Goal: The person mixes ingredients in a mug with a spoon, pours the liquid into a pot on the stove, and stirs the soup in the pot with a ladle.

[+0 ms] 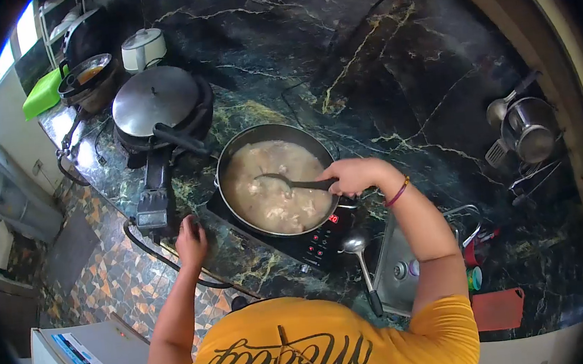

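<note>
My right hand is closed around the handle of a black cooking spoon. The spoon's head dips into a pale, cloudy broth with lumps, which fills much of a wide dark pan. Beneath the pan is a black induction cooker with a lit red display. My left hand rests at the counter's edge, left of the cooker and just below a black appliance part. Its fingers look slightly apart, and nothing shows in them.
A metal ladle lies between cooker and sink. Behind my left hand sits a lidded pan; a white pot and another dark pan stand farther back. A red cutting board lies right of me. Utensils hang at right.
</note>
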`<state>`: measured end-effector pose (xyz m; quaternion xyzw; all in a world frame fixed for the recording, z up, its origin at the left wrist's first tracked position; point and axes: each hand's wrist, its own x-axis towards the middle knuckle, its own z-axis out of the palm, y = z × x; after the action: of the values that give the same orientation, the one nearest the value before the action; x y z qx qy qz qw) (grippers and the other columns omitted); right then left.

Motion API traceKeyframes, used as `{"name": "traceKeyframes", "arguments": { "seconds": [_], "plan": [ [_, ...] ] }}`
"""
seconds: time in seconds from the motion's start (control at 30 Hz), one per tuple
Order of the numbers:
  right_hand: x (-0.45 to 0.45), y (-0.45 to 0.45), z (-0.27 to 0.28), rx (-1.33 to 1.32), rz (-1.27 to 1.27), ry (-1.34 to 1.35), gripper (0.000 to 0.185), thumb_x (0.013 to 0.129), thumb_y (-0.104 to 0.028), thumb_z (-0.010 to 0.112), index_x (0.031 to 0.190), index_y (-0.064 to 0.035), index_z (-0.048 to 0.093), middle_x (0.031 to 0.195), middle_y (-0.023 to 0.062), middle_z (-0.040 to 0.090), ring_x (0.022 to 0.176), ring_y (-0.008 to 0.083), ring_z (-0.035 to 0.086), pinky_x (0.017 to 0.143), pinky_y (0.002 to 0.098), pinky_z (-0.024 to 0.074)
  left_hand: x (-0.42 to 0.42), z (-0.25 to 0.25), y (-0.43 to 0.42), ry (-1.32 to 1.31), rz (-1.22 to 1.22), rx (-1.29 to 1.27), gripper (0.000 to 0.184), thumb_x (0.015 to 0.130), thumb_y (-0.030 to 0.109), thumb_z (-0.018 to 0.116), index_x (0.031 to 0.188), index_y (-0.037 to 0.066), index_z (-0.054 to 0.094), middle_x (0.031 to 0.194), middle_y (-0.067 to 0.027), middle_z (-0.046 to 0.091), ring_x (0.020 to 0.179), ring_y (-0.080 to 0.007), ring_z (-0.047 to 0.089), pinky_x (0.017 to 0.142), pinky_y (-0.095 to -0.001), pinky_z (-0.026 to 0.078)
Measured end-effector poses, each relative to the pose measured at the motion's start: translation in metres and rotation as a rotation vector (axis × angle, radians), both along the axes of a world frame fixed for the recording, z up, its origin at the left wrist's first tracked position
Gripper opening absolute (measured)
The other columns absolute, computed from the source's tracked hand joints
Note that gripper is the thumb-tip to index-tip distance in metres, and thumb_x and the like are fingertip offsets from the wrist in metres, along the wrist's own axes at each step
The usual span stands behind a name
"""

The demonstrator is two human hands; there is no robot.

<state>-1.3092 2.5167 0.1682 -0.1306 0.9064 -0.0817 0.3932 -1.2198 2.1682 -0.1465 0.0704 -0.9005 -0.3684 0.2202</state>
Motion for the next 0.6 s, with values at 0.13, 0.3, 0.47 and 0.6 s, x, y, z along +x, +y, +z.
{"name": "traceKeyframes", "arguments": {
  "seconds": [0.13,0.3,0.47,0.6],
  "plan": [
    [0.018,0.020,-0.022,-0.068,0.219,0.164,0.048,0.089,-0.011,0.060,0.137,-0.0059,0.054,0.108,0.0208,0.069,0.102,0.0385,0.065,0.089,0.0422,0.0510,-0.001,-0.004,-0.002,0.007,-0.014,0.008,0.034,0.087,0.014,0.063,0.120,0.010,0.053,0.097,-0.0151,0.064,0.081,-0.0352,0.065,0.069,-0.0459,0.052],
    [0.072,0.031,0.038,0.028,0.234,0.557,0.046,0.085,-0.011,0.063,0.131,-0.0128,0.060,0.113,0.0179,0.065,0.101,0.0379,0.064,0.084,0.0448,0.0529,-0.002,-0.003,-0.003,-0.035,-0.013,0.006,0.034,0.087,0.014,0.063,0.120,0.010,0.054,0.097,-0.0157,0.064,0.081,-0.0360,0.065,0.070,-0.0457,0.052],
    [0.097,0.046,0.051,0.202,0.230,0.612,0.049,0.083,-0.011,0.062,0.131,-0.0200,0.061,0.116,0.0148,0.065,0.098,0.0350,0.066,0.081,0.0446,0.0548,0.000,0.001,-0.002,-0.042,-0.033,0.007,0.034,0.088,0.015,0.063,0.120,0.010,0.054,0.097,-0.0167,0.064,0.082,-0.0377,0.065,0.071,-0.0465,0.051],
    [0.087,0.043,0.007,0.200,0.199,0.614,0.049,0.082,-0.009,0.061,0.130,-0.0186,0.061,0.111,0.0157,0.065,0.096,0.0358,0.067,0.078,0.0456,0.0557,-0.002,-0.002,-0.003,-0.013,-0.044,-0.009,0.033,0.089,0.016,0.063,0.120,0.010,0.054,0.095,-0.0170,0.064,0.083,-0.0384,0.065,0.071,-0.0471,0.051]
  ]
}}
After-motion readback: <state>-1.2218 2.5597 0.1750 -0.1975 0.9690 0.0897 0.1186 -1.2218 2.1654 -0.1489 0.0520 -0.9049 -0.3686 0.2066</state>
